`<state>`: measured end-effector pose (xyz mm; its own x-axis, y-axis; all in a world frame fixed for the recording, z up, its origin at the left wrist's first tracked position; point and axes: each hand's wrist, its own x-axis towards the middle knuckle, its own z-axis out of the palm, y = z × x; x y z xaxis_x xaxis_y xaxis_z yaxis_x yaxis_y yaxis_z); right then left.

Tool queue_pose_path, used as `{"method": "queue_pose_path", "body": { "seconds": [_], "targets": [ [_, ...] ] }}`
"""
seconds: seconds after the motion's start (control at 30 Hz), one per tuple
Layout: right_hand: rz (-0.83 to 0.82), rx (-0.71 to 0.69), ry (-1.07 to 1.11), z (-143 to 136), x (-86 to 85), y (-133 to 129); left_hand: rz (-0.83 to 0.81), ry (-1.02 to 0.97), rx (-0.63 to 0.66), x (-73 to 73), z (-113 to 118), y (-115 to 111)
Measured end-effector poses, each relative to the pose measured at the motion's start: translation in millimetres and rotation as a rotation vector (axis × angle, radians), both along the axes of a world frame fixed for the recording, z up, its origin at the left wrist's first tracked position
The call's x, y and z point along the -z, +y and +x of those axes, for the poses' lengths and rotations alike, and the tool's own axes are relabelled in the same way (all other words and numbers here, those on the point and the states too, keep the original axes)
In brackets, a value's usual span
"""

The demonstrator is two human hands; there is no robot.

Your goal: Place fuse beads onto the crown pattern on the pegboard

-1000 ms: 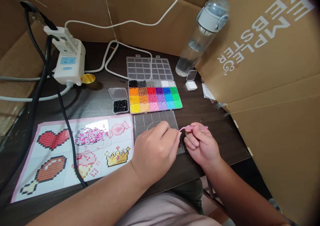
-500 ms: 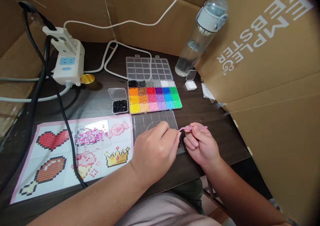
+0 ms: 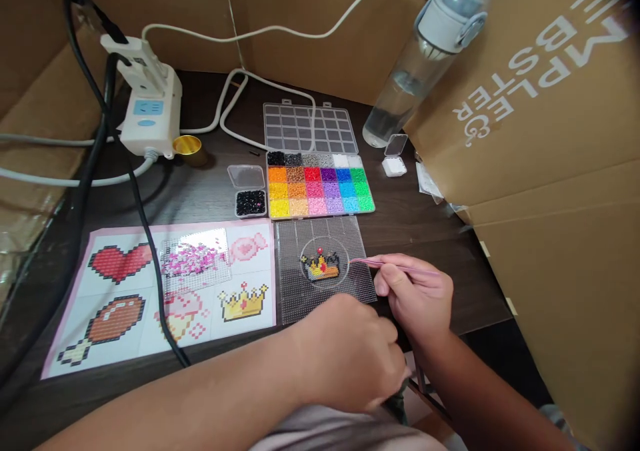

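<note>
My right hand [image 3: 417,288] grips a pair of pink tweezers [image 3: 387,263], whose tip points left at the pegboard. On the clear pegboard [image 3: 295,234] lies a small crown made of fuse beads [image 3: 323,266], in yellow, orange, black, grey and red, inside a round outline. Closer to my body, just below the board, is my left hand [image 3: 357,351], its fingers curled closed. Its fingertips are hidden, so anything inside cannot be seen. The printed pattern sheet [image 3: 187,344] to the left shows a similar crown.
Behind the pegboard stands an open bead box [image 3: 320,184] with many colours. Small open cases hold black beads [image 3: 251,203] and white beads [image 3: 395,166]. Pink beads [image 3: 195,259] lie on another pegboard. A water bottle [image 3: 425,64], power strip [image 3: 153,114], gold cup [image 3: 190,150] and black cable [image 3: 145,231] are nearby.
My left hand has drawn away from the tweezers' tip, down toward my body, uncovering the bead crown. The tweezers in my right hand have turned to point at the board. The view has shifted slightly.
</note>
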<state>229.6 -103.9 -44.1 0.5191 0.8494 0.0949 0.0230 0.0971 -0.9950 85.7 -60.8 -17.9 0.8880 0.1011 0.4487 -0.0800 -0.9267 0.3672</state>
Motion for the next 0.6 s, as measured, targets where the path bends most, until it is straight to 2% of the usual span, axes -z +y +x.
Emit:
{"method": "queue_pose_path", "body": {
  "seconds": [0.07,0.2,0.6],
  "targets": [
    [-0.006,-0.031,-0.131,-4.2,1.5,-3.0,-0.001,0.114,0.101,3.6,0.8,-4.2],
    [-0.057,-0.083,-0.219,-6.5,0.1,-3.0,-0.019,0.271,0.057,8.2,2.2,-3.7],
    [-0.11,-0.123,-0.289,-5.5,0.7,-1.1,-0.01,0.325,0.08,9.4,3.4,-2.8]
  ]
}}
